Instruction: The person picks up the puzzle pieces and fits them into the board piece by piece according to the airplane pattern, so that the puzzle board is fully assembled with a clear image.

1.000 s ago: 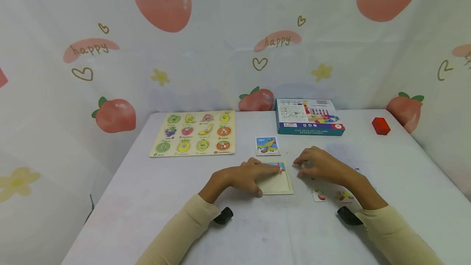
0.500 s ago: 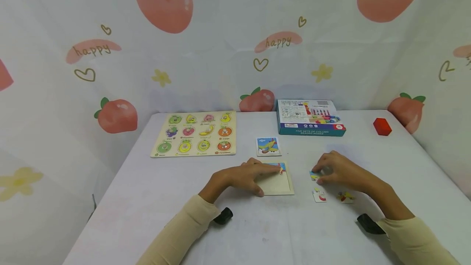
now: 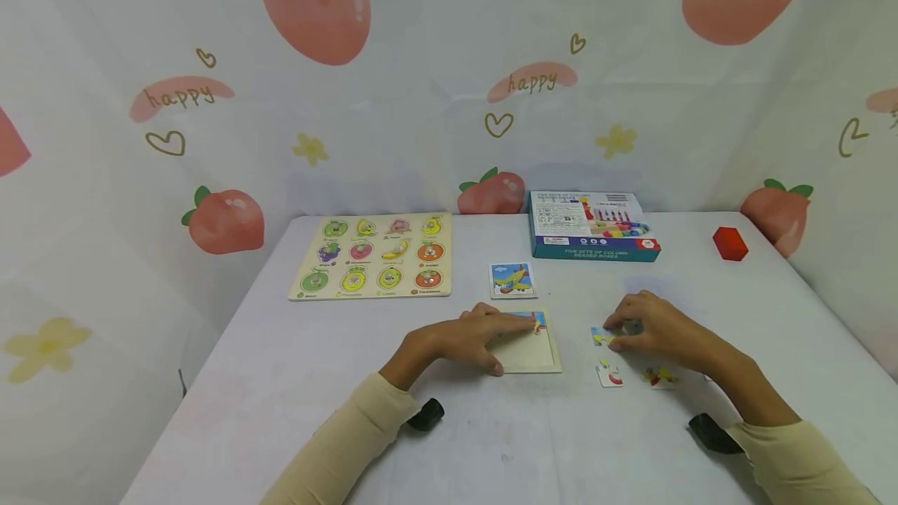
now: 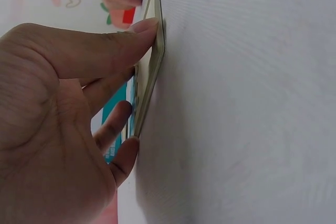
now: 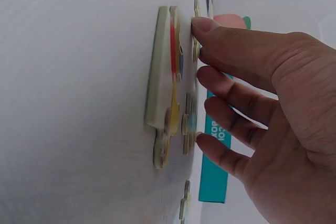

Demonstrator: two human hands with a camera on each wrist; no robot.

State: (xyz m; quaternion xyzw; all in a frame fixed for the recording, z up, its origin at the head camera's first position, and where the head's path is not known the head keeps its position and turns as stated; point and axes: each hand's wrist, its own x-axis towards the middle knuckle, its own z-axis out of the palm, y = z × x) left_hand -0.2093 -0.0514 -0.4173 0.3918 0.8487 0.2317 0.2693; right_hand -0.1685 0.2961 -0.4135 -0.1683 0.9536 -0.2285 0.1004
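Puzzle tray [image 3: 529, 353] lies flat near the middle of the table [image 3: 491, 474], and running across from the person's left, the first thing I see is a fruit board [image 3: 374, 265], twelve fruits in three rows, set towards the back. Next comes the left hand [image 3: 463, 336], out of a cream sleeve [image 3: 344, 443] with a black wrist camera [image 3: 426, 414] by the cuff; it rests across the tray's left side, fingers spread, thumb well apart on the near edge, forefinger straight with its tip at a picture piece [image 3: 539, 321] in the far right corner. Just behind the tray lies a picture tile [image 3: 511, 279] of a yellow plane on blue, and further back a teal-edged box [image 3: 594, 227] sits close to the peach-printed cloth [image 3: 421, 100]. Right of the tray and apart from it, a loose piece [image 3: 599, 336] lies flat, with a red-marked piece [image 3: 609, 376] nearer the person and a yellow-and-red piece [image 3: 661, 379] to the right of that one. The right hand [image 3: 655, 326] is at the loose piece's right edge, thumb and forefinger a little apart; whether they press on it, I can't tell. Far right, a red block [image 3: 730, 243] sits near the table's back corner
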